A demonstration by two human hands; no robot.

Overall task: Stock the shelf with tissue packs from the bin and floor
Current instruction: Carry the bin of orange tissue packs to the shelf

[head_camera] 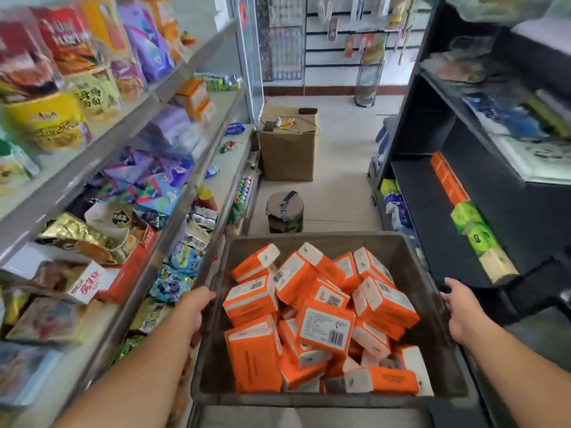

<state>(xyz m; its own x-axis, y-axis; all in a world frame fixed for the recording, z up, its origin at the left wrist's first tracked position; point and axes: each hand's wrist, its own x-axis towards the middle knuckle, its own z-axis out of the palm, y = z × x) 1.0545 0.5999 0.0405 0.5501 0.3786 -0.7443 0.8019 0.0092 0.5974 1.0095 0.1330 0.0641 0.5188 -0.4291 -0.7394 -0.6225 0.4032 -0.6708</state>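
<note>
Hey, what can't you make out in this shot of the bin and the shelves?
Head view only.
- Floor of the bin: buried under orange packs.
- Fingertips of left hand and right hand: hidden where they grip the bin's rim.
- Labels on the snack bags: motion blur.
- Print on the packs: too small.
- Right part of the black shelf: cut off by the frame edge.

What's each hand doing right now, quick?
The left hand grips the bin by its left rim.
The right hand grips the bin by its right rim.
</note>
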